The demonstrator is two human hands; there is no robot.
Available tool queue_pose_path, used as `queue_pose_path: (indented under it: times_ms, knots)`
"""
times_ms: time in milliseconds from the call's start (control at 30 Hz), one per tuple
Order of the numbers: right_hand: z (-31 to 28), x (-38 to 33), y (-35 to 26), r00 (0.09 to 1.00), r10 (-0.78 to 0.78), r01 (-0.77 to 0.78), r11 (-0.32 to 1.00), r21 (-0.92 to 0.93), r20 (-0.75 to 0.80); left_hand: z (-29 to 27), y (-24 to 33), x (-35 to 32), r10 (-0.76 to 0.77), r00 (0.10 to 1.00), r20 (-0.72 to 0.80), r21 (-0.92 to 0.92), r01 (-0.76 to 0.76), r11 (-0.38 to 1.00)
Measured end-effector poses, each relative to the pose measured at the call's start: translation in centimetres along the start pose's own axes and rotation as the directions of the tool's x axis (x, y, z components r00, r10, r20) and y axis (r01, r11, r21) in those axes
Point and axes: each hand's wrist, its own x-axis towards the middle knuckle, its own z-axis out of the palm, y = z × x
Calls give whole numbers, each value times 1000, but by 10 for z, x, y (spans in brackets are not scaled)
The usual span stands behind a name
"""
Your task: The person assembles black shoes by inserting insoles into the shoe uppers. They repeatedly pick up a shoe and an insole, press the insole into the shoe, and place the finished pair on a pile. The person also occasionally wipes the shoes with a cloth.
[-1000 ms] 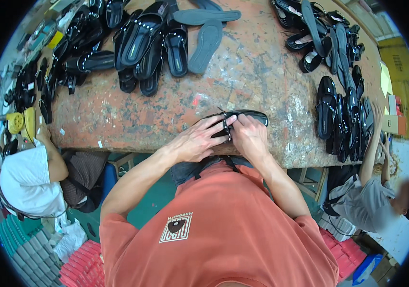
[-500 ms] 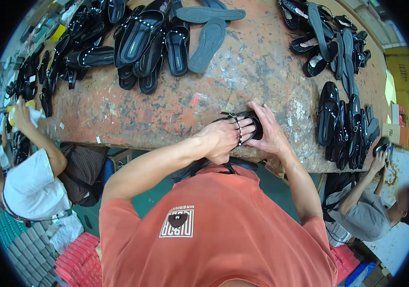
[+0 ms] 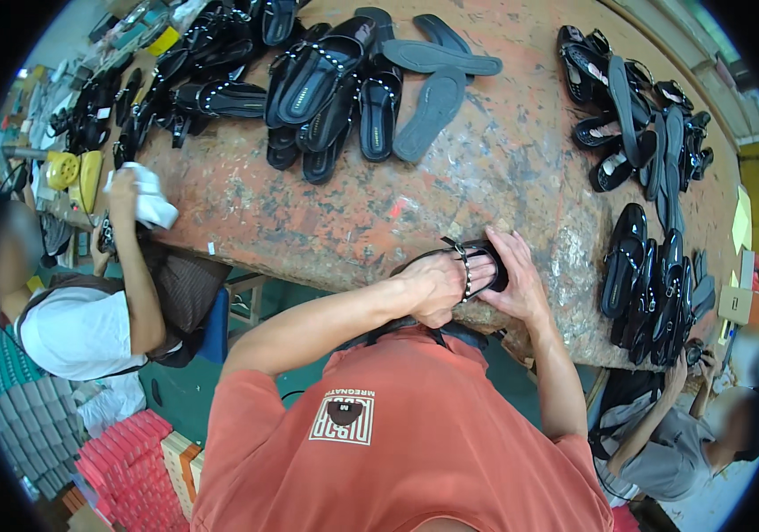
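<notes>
At the table's near edge lies a black shoe with a strap of pale studs. My left hand has its fingers pushed under that strap and into the shoe, the thumb folded toward me. My right hand wraps round the shoe's right end, fingers along the far side and thumb on the near side. Both hands press on the shoe from its two ends. Much of the shoe's inside and left end is hidden by my left hand.
Black studded shoes and grey insoles lie at the table's far side. More black shoes stand to the right. One co-worker holds a white cloth at the left; another handles a dark item at the right.
My view has shifted, so the table sits lower and further right. Both hands keep their hold on the shoe, nearly unchanged. The left co-worker's arm and white cloth have moved over the table edge.
</notes>
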Motion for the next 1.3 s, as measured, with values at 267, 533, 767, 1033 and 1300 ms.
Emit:
queue_pose_path:
  times_ms: [267, 533, 767, 1033, 1300]
  knots:
    - [2, -3, 0, 1000, 10, -11, 1000, -26, -16, -18, 9, -49, -52, 990, -131, 56, 59, 997]
    - [-41, 4, -49, 983, -99, 154, 907, -392, 156, -90, 20, -44, -539, 736, -409, -651, 179, 738]
    - [-90, 7, -54, 952, -138, 227, 917, -327, 272, -72, 56, 65, -215, 685, -696, -317, -24, 948]
    - [-93, -24, -61, 890, -8, 282, 795, -537, 455, -80, 57, 66, -245, 775, -582, -380, 7, 925]
    - [-3, -54, 7, 910, -70, 191, 946, -263, 408, -102, 83, 94, -120, 849, -515, -240, -9, 971]
